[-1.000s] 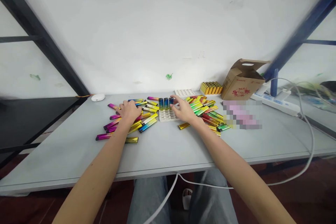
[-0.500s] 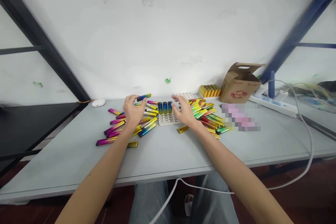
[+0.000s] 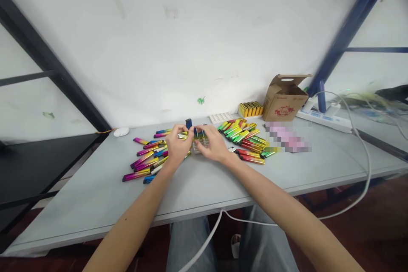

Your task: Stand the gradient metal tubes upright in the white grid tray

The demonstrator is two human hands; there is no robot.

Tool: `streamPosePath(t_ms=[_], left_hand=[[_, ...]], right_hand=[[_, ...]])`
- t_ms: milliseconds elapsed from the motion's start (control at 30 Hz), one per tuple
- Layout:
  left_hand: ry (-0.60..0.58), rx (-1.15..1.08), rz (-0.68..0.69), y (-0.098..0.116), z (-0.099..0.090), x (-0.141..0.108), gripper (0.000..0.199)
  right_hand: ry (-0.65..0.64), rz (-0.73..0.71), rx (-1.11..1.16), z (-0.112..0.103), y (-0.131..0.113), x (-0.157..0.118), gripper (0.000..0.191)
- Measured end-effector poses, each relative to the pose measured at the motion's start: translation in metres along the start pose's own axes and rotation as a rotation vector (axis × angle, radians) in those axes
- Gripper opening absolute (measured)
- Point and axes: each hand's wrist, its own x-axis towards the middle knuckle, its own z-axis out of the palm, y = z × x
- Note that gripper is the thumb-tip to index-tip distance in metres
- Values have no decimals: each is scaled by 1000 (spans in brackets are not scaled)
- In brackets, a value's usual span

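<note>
My left hand [image 3: 179, 143] pinches a blue lighter [image 3: 188, 123], held upright over the left side of a white tray with holes [image 3: 200, 149]. My right hand [image 3: 212, 142] curves around the tray's right side, thumb and fingers apart, close to a few blue lighters [image 3: 200, 133] standing in the tray. Whether it touches them I cannot tell. Purple-and-yellow lighters [image 3: 137, 175], mixed with blue ones, lie loose left of my left hand. Green, red and yellow lighters [image 3: 240, 134] are heaped beyond my right hand.
Behind the right heap are another white tray [image 3: 221, 117] and a tray packed with yellow lighters [image 3: 251, 109]. An opened cardboard box [image 3: 283, 102], a power strip [image 3: 328, 120] and a white cable [image 3: 366, 165] are on the right. A white case [image 3: 121, 132] lies at back left.
My left hand has moved right to the tray, and its lighter has turned from nearly level to upright. My right hand has shifted left and lower, closer around the standing lighters.
</note>
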Motion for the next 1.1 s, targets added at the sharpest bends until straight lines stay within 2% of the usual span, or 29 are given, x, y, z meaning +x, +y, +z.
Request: streamPosePath(t_ms=[167, 333, 433, 533, 633, 767, 833, 967, 1100], left_hand=[[-61, -100, -5, 5, 2, -4, 21], [-144, -170, -47, 15, 3, -7, 50], [-167, -157, -54, 18, 3, -7, 53], [-154, -120, -9, 15, 1, -5, 53], [-124, -41, 28, 8, 0, -2, 41], [-138, 18, -26, -1, -2, 1, 25], [-155, 14, -44, -4, -2, 1, 24], [-191, 21, -24, -5, -3, 0, 28], [-233, 17, 4, -6, -3, 0, 32]], right_hand=[[-1, 69, 39, -1, 7, -1, 44], [-1, 161, 147, 0, 11, -3, 56], [-30, 199, 203, 2, 7, -4, 51], [-21, 248, 282, 2, 4, -2, 35], [125, 444, 453, -1, 9, 5, 14], [335, 789, 844, -12, 22, 18, 22], [343, 904, 1016, -19, 27, 22, 15], [236, 1016, 1258, -32, 32, 23, 19], [189, 1086, 1399, -34, 35, 20, 37]])
